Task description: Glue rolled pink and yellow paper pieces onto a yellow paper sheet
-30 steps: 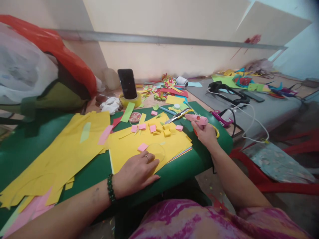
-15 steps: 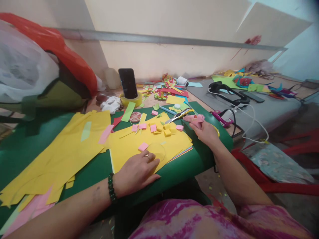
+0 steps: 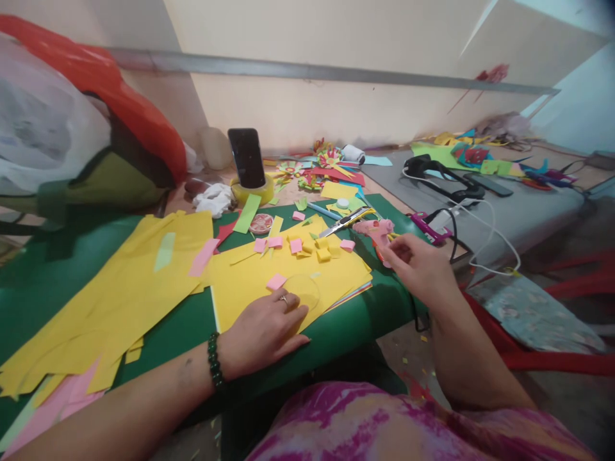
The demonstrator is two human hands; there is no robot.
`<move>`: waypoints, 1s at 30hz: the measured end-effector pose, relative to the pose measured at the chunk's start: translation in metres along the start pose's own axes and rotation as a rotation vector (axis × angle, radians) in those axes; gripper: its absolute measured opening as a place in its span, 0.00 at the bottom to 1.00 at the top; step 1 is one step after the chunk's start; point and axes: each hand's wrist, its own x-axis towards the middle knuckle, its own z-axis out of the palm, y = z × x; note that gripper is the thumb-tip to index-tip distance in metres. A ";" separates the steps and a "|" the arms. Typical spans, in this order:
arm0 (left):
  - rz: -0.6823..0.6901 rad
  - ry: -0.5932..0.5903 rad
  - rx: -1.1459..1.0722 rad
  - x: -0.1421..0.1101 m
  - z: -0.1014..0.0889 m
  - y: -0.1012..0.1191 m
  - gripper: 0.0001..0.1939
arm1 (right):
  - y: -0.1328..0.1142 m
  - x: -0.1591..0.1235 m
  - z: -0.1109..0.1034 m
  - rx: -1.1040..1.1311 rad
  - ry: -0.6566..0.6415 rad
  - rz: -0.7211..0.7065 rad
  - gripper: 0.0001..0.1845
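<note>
My left hand (image 3: 269,326), with a ring and a green bead bracelet, lies palm down on a stack of yellow paper (image 3: 245,275). Its fingers are stretched and hold nothing. Just beyond its knuckles is a folded pink paper piece (image 3: 276,282), and a faint circle is drawn on the sheet. My right hand (image 3: 418,266) hovers at the table's right side with loosely curled fingers and a gap at the thumb. Beside its fingertips lies a pink glue gun (image 3: 375,229) with an orange trigger. A utility knife (image 3: 344,222) rests left of the gun.
Small folded yellow loops (image 3: 323,255) sit on the stack. Large yellow sheets (image 3: 120,288) cover the left side. A phone (image 3: 246,157) stands in a tape roll (image 3: 257,192). Behind are paper flowers (image 3: 329,157). A purple power strip (image 3: 429,228) with cables lies at right.
My right hand has let go of the glue gun and drawn back to the right. The gun now lies on the table. My left hand has stayed in place.
</note>
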 end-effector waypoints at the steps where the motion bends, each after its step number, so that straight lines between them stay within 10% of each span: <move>1: 0.000 -0.007 0.007 0.000 0.000 0.000 0.12 | -0.006 0.000 0.003 0.025 -0.030 -0.093 0.16; 4: -0.003 -0.015 0.018 0.000 -0.001 0.001 0.13 | -0.025 0.010 0.020 -0.067 -0.142 -0.258 0.13; 9: -0.001 0.002 -0.006 0.000 -0.001 0.001 0.12 | -0.041 0.033 0.043 -0.339 -0.357 -0.138 0.13; 22: -0.020 -0.038 -0.016 0.000 -0.003 0.001 0.13 | -0.012 -0.001 0.009 0.211 -0.132 -0.250 0.07; 30: -0.006 -0.015 0.002 0.000 -0.003 0.000 0.14 | -0.034 -0.025 -0.008 0.390 0.034 -0.446 0.02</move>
